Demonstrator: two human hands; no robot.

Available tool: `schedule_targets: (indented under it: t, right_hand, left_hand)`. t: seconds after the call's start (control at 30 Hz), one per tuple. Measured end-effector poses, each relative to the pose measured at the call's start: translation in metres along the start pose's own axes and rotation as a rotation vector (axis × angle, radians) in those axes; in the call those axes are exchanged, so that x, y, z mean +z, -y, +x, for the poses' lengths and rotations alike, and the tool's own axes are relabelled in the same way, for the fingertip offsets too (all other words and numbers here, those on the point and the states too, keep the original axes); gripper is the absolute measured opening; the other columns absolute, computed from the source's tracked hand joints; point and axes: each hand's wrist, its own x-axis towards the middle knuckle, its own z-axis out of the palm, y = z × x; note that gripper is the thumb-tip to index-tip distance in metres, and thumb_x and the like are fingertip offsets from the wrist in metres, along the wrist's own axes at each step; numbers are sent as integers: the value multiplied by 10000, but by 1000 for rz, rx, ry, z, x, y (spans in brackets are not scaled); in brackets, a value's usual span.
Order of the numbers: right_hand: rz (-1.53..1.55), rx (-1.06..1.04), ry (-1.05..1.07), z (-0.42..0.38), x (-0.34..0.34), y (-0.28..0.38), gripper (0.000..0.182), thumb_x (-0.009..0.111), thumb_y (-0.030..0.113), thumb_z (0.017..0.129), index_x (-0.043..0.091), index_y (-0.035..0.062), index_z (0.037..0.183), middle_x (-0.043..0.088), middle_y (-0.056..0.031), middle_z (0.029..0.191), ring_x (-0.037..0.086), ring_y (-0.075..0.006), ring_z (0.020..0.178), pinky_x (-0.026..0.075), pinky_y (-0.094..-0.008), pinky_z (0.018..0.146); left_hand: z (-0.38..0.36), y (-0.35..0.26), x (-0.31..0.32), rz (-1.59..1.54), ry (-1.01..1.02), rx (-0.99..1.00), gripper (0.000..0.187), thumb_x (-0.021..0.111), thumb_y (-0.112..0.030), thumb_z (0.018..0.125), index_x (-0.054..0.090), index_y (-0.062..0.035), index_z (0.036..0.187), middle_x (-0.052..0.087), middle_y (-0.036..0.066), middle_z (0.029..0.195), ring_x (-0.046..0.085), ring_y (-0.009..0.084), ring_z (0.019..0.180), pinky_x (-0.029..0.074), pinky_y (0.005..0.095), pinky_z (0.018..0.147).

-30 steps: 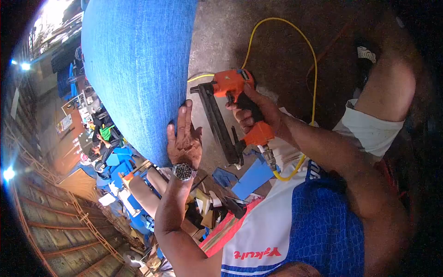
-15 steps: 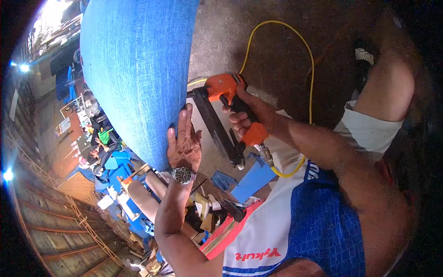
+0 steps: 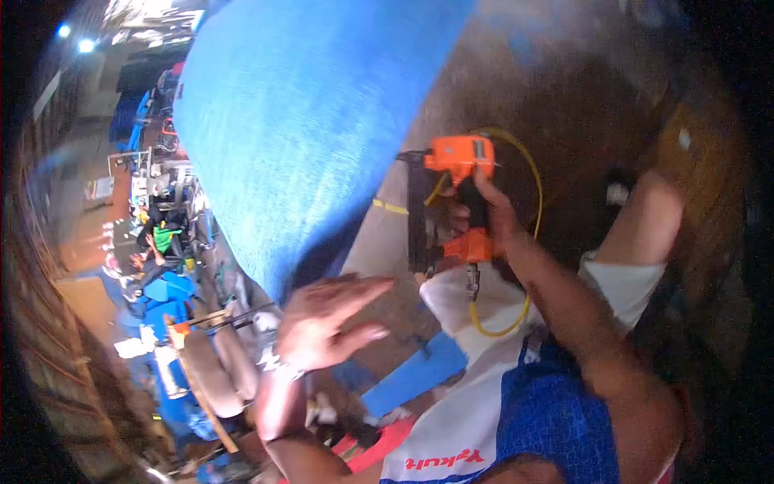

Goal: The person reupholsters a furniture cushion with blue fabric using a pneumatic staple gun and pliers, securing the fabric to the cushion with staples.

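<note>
A large padded piece covered in blue fabric (image 3: 298, 121) fills the upper middle of the view, its narrow end toward me. My left hand (image 3: 330, 319), with a watch (image 3: 278, 351) on its wrist, is by that narrow end, fingers stretched out and slightly blurred. My right hand (image 3: 493, 211) grips the black handle of an orange and black pneumatic staple gun (image 3: 459, 155). The gun's nose points left, right at the edge of the blue fabric. From the base of its handle runs a yellow air hose (image 3: 493, 332).
A flat blue piece (image 3: 415, 375) lies below, near my white shorts (image 3: 625, 294). At the left, a person in a green top (image 3: 165, 238) is among cluttered blue pieces. Beige padded parts (image 3: 210, 375) lie closer by.
My left hand has come off the fabric edge and moved down toward me. The staple gun has turned more upright and shifted right in view. The blue padded piece now tilts rightward.
</note>
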Motion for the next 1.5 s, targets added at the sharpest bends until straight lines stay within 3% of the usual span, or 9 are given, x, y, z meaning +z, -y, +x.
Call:
schedule_targets:
  t: [0.1,0.2,0.3,0.47,0.87,1.13,1.3,1.33,1.5]
  right_hand:
    - [-219,-261,-187,-10,13,40,364,633,385,961,583,70,1138,581,-23,813,601,-189,717,534,-356,676]
    - [-522,-566,-208,-4,-10,74,338,628,128,914,530,60,1230,592,-55,981,606,-211,875,527,-389,837]
    - [-960,-768,-353,10,-34,100,382,606,77,921,470,93,1278,580,-47,936,609,-209,868,526,-357,771]
    - [-1408,-824,-396,41,-161,106,555,671,97,861,415,80,1354,623,-97,1055,641,-235,822,530,-370,712]
    - [-1776,-176,-722,21,-166,-35,702,627,532,868,509,73,1386,581,-183,1341,540,-358,1260,428,-445,1030]
    - [-1978,243,-729,48,-163,21,581,580,478,909,571,77,1330,582,-193,1335,557,-372,1231,445,-459,1015]
    - [-2179,570,-675,62,-148,85,516,551,445,935,610,80,1295,583,-199,1330,567,-380,1212,455,-468,1006]
    - [-2385,564,-624,62,-157,99,477,537,423,947,636,82,1266,595,-198,1316,581,-383,1191,466,-472,992]
    - [-2122,341,-805,46,-106,229,418,541,370,949,655,82,1229,635,-195,1238,606,-374,1138,481,-453,964]
  left_hand:
    - [-14,4,-66,135,-685,115,641,602,-542,917,610,-49,1328,609,167,1346,456,396,1366,304,505,1154]
    - [-12,68,-100,409,-996,-158,691,462,-553,977,456,-62,1463,411,171,1536,245,384,1484,146,505,1210]
    - [11,169,-69,289,-680,-548,793,342,-645,980,303,-87,1544,223,145,1628,157,334,1515,100,488,1223]
    - [9,160,-66,278,-661,-553,832,304,-676,976,267,-78,1553,217,144,1628,135,315,1520,109,485,1226]
    - [15,142,-67,293,-639,-511,851,407,-637,956,284,-26,1536,239,189,1613,180,359,1506,132,504,1211]
    - [33,156,-73,282,-624,-393,798,384,-551,980,300,35,1516,305,264,1565,229,415,1481,151,497,1200]
    - [25,176,-60,288,-524,-598,882,211,-658,971,290,35,1511,238,263,1588,191,419,1489,110,535,1201]
    - [24,178,-61,279,-503,-619,891,192,-665,968,290,35,1509,233,260,1589,184,419,1490,101,542,1201]
    - [35,162,-82,190,-478,-645,838,241,-636,968,308,4,1504,233,236,1593,157,415,1496,72,548,1208]
